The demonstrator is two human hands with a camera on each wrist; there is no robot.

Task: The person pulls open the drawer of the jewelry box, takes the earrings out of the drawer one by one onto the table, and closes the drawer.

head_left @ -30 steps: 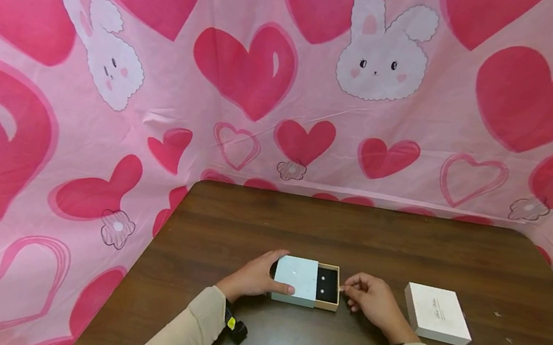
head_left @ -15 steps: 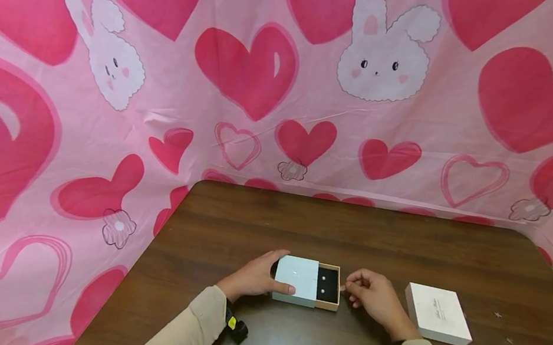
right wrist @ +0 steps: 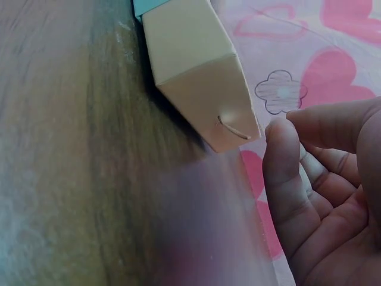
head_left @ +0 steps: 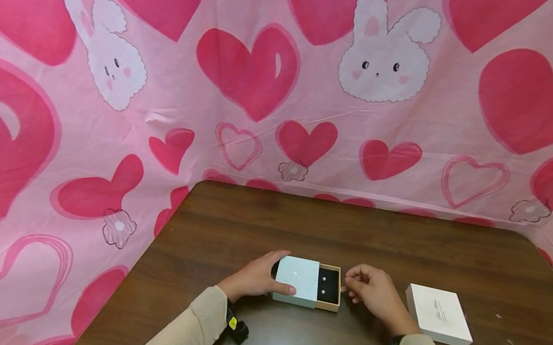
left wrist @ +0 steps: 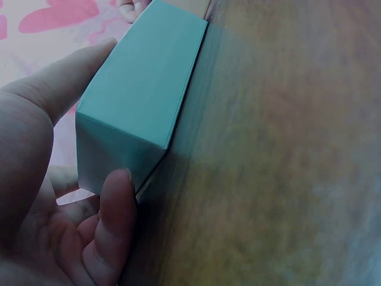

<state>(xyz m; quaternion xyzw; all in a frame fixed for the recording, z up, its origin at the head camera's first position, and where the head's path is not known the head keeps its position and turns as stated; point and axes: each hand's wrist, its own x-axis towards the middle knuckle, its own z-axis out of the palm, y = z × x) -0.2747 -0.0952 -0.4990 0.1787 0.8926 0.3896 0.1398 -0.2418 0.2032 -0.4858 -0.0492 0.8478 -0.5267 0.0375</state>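
In the head view my left hand (head_left: 255,277) grips the pale blue sleeve (head_left: 295,280) of a drawer-style jewelry box by its left end, thumb along the near side. The cream drawer (head_left: 326,307) sticks out to the right, with two small white stud earrings (head_left: 324,278) on its black pad (head_left: 331,288). My right hand (head_left: 371,294) hovers just right of the drawer, fingers curled and thumb and index tips together. In the right wrist view these tips are apart from the short pull ribbon (right wrist: 235,128) on the drawer's end; nothing shows between them.
A white box lid (head_left: 439,315) with printed lettering lies to the right of my right hand. Two tiny pale items (head_left: 498,316) are on the brown wooden table (head_left: 353,232) farther right. Pink heart-and-bunny cloth (head_left: 237,149) hangs behind the table and along its left.
My right hand has risen slightly, away from the pull ribbon. The left hand keeps its hold on the sleeve, and the drawer stays pulled out about as far as before.
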